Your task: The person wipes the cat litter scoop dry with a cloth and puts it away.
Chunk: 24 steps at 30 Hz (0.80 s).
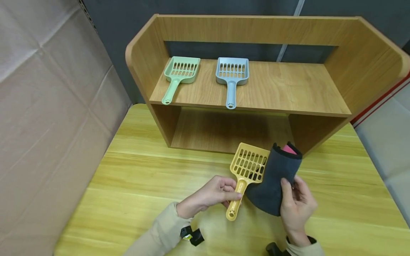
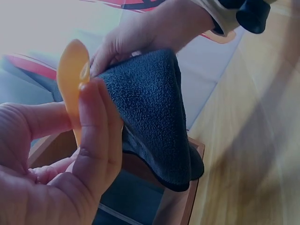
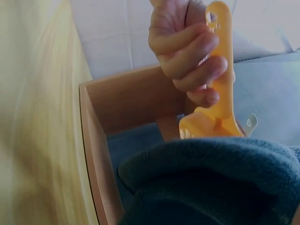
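Observation:
A yellow slotted litter scoop (image 1: 241, 186) with a paw print on its handle is pinched by my left hand (image 1: 217, 193), its head tilted up and away. My right hand (image 1: 298, 206) grips a folded dark grey-blue cloth (image 1: 272, 177) with black edging and a bit of pink showing at its top. The cloth lies against the right side of the scoop's head, partly behind it. In the right wrist view the cloth (image 3: 211, 159) covers the lower part of the scoop (image 3: 225, 93). Fuzzy fabric shows on the cloth (image 2: 145, 89) in the left wrist view.
A two-level wooden shelf (image 1: 307, 89) stands at the back of the yellow wood-grain table (image 1: 128, 199). On its upper board lie a green litter scoop (image 1: 174, 83) and a blue litter scoop (image 1: 231, 87), handles over the front edge. A pale wall covering (image 1: 57, 124) borders the left side.

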### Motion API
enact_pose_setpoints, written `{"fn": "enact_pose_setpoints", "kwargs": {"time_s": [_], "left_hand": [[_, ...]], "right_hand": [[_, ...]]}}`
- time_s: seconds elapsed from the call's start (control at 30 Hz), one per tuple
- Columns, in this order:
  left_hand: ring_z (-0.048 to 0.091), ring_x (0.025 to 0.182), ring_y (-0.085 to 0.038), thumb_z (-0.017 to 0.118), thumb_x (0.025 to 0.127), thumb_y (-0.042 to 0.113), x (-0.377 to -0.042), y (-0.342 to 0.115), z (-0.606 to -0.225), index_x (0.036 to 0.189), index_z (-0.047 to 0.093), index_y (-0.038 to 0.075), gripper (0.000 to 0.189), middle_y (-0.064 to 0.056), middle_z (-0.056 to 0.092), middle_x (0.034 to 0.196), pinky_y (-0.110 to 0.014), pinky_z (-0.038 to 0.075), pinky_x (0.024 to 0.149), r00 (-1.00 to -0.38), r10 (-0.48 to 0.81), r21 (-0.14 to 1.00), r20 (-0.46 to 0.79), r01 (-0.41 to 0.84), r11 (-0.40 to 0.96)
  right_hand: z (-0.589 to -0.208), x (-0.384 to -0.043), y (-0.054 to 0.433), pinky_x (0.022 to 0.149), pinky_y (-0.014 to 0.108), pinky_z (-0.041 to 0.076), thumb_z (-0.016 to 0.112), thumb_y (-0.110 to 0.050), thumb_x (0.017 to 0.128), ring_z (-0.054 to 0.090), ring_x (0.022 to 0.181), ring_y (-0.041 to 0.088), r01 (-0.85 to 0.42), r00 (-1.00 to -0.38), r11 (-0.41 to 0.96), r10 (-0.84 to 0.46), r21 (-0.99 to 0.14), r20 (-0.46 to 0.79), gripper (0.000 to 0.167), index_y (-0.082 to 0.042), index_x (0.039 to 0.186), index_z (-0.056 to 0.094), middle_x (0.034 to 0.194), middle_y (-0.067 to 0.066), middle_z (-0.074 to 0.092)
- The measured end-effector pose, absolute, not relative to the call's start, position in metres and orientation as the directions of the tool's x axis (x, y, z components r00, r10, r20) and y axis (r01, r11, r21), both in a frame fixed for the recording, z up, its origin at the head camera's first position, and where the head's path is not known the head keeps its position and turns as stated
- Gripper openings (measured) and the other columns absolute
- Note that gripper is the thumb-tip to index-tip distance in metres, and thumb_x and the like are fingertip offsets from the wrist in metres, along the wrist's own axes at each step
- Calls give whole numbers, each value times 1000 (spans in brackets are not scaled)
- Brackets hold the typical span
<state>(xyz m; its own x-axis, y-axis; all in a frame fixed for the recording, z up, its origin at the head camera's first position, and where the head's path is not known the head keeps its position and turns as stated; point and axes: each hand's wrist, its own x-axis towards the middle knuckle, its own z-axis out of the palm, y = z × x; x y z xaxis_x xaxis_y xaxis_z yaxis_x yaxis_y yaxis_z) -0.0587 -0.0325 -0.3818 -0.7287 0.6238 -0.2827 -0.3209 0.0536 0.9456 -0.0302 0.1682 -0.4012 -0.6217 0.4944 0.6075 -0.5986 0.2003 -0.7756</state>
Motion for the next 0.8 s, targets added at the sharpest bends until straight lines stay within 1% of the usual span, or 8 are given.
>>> {"fn": "enact_pose_setpoints", "kwargs": {"time_s": [0.2, 0.33, 0.5, 0.57, 0.63, 0.77, 0.8], "left_hand": [[59, 56, -8, 60, 85, -4, -56, -34, -375, 95, 57, -15, 15, -20, 67, 79, -20, 48, 51, -692, 665, 943, -280, -327, 57], [60, 56, -8, 59, 86, -4, -55, -35, -373, 96, 56, -16, 15, -20, 68, 80, -19, 48, 50, -680, 681, 945, -272, -324, 54], [61, 58, -9, 59, 87, -4, -58, -33, -375, 97, 57, -16, 16, -33, 64, 89, -20, 48, 51, -687, 668, 937, -284, -346, 43], [62, 58, -9, 59, 87, -3, -60, -33, -375, 97, 57, -16, 16, -35, 62, 91, -20, 49, 51, -692, 661, 934, -290, -354, 40], [62, 58, -9, 59, 87, -3, -61, -32, -376, 97, 58, -15, 16, -31, 65, 88, -20, 49, 51, -697, 657, 937, -286, -348, 38], [61, 57, -9, 60, 87, -2, -63, -29, -377, 95, 58, -14, 15, -21, 68, 81, -20, 49, 51, -702, 654, 938, -283, -346, 34], [61, 57, -9, 60, 87, -2, -63, -29, -377, 95, 58, -14, 15, -20, 68, 80, -20, 49, 50, -701, 654, 936, -284, -350, 32]], "right_hand": [[-400, -42, 179, 55, 10, 46, 58, 18, 79, 60, 63, 4, -606, -601, 190, 527, -773, 601, 16, 23, 94, 61, 80, 1, 68], [-398, -46, 188, 57, 11, 47, 59, 17, 80, 60, 63, 5, -600, -602, 168, 549, -782, 580, 17, 22, 96, 61, 79, 2, 68], [-399, -39, 192, 54, 10, 44, 60, 15, 80, 58, 61, 3, -591, -578, 222, 554, -776, 599, 16, 23, 93, 61, 80, 1, 68], [-400, -33, 190, 53, 9, 43, 60, 15, 79, 58, 60, 2, -592, -567, 254, 544, -765, 619, 15, 23, 91, 61, 80, -1, 68], [-401, -27, 187, 54, 8, 44, 60, 16, 78, 59, 61, 1, -595, -567, 272, 526, -757, 634, 15, 24, 91, 61, 81, -1, 68], [-402, -21, 179, 59, 9, 48, 58, 19, 78, 63, 68, 2, -594, -588, 288, 482, -751, 650, 15, 24, 92, 61, 86, 0, 69], [-402, -21, 177, 60, 9, 48, 57, 20, 77, 64, 69, 3, -597, -591, 287, 474, -749, 652, 16, 24, 92, 60, 87, 0, 69]]}}
